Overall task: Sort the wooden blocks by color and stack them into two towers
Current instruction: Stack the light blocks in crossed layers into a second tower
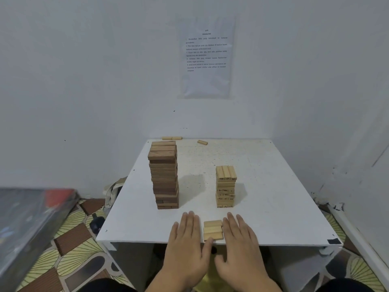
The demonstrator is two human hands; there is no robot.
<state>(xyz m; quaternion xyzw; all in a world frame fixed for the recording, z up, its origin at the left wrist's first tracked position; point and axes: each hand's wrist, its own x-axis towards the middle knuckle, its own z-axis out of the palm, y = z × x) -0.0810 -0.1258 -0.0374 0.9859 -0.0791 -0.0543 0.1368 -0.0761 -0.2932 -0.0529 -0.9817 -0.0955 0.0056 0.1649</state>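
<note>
On white corner table (273,197), left fingers (189,223), right fingers (234,225) straight, empty, flanking 3 blocks (213,230)

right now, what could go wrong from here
The three light blocks sit close to the front edge of the table between the left hand and right hand; a sloppy squeeze could tip one off. The dark tower is tall with shifted layers, so a knock may topple it. Reaching for the loose blocks at the far edge means passing both towers, the light tower included.

White table (273,186), dark tower (164,175) left, pale tower (225,186) right, three pale blocks (213,230) in front, stray block (202,142) behind
</note>
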